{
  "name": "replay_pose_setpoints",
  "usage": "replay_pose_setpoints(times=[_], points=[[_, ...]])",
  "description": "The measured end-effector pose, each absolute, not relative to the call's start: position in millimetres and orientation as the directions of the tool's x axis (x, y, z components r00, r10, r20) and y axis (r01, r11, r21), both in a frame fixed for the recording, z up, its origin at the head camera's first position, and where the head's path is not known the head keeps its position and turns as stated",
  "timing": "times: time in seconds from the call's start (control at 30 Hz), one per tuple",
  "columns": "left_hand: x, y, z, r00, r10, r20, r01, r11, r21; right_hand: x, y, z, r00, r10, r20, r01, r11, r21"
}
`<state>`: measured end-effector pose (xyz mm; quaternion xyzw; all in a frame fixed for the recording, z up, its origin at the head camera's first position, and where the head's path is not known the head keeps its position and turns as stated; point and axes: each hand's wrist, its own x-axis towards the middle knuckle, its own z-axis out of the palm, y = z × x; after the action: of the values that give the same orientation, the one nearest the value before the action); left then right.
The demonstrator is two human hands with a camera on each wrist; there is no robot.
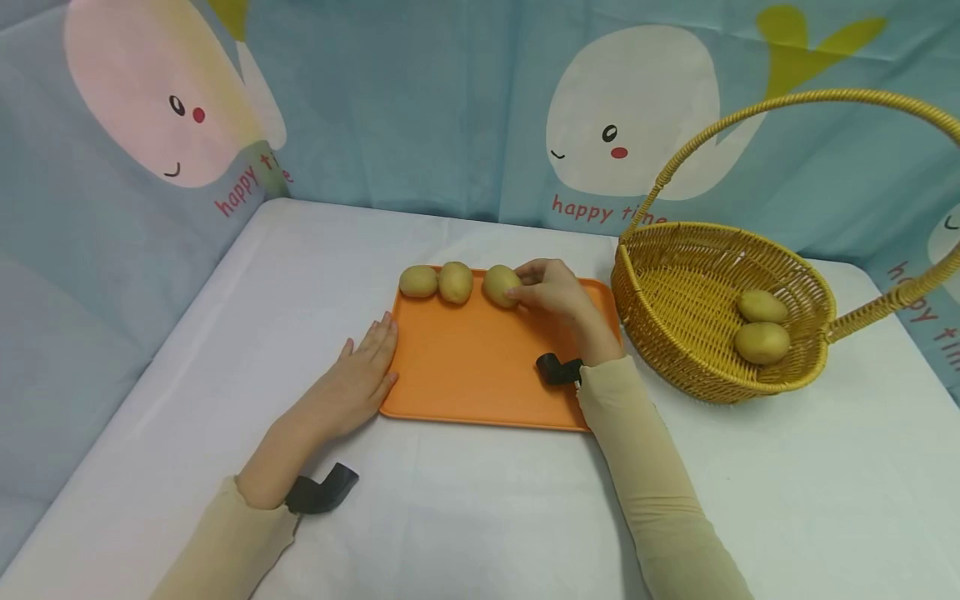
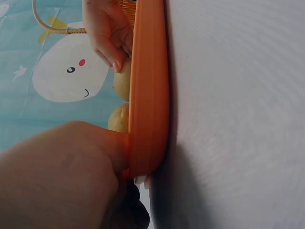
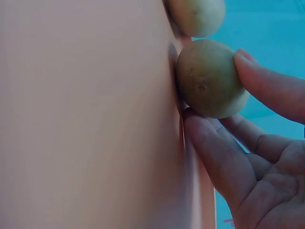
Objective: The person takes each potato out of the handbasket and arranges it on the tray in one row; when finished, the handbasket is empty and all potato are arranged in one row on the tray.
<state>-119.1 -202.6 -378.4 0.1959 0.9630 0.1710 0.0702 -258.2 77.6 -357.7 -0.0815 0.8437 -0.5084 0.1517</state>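
Observation:
An orange tray [image 1: 465,367] lies on the white table. Along its far edge sit two yellow-brown potatoes, one at the corner [image 1: 417,282] and another beside it [image 1: 455,283]. To their right, my right hand [image 1: 553,290] holds a third potato [image 1: 502,286] at the tray's far side. The right wrist view shows thumb and fingers around this potato [image 3: 209,78], which sits low against the tray. My left hand [image 1: 352,379] rests along the tray's left edge, fingers extended. In the left wrist view its thumb [image 2: 114,145] lies against the tray's rim; its other fingers are mostly hidden.
A woven basket [image 1: 667,350] with a tall arched handle stands right of the tray, close to my right forearm. Inside it are two potatoes [image 1: 762,342]. A light blue cloth [image 1: 405,108] printed with whales hangs behind the table. Black wrist mounts [image 1: 322,490] stick out from both wrists.

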Motion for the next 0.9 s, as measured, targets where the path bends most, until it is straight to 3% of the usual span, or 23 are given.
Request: replay_pose_setpoints(times=[0.27, 0.57, 0.9], points=[[-120.7, -202.4, -378.7, -0.913, 0.399, -0.082, 0.346, 0.866, 0.360, -260.5, 78.7, -359.5, -0.934, -0.305, -0.184, 0.012, 0.489, -0.872], [-122.0, -202.2, -378.5, -0.911, 0.402, -0.088, 0.349, 0.868, 0.354, -260.8, 78.2, -356.8, -0.961, -0.278, 0.012, -0.139, 0.443, -0.886], [-123.1, -202.8, -382.1, -0.910, 0.405, -0.087, 0.351, 0.866, 0.357, -261.8, 80.8, -360.5, -0.964, -0.212, -0.159, 0.050, 0.445, -0.894]])
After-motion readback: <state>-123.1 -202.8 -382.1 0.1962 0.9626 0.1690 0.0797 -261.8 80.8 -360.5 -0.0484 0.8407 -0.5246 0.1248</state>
